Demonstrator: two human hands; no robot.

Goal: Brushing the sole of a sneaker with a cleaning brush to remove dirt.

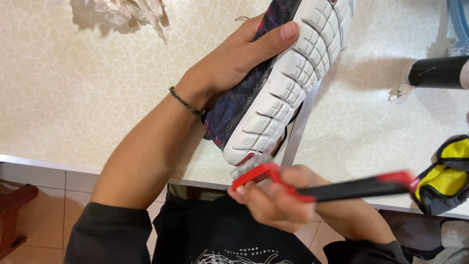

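Note:
My left hand [234,61] grips a sneaker [288,78] by its dark blue and purple knit side, thumb on the edge of the white grooved sole, which faces me. The shoe is tilted, toe toward me, held above a cream patterned tabletop [73,88]. My right hand [276,200] holds a red and black brush [322,186], blurred with motion, its bristled head just below the toe of the sole. A thin dark bracelet [186,101] circles my left wrist.
Crumpled white plastic [124,12] lies at the table's far left. A black cylindrical bottle [437,72] lies on its side at the right. A yellow and grey cloth [444,176] sits by the right edge. A metal strip [300,127] divides the tabletop.

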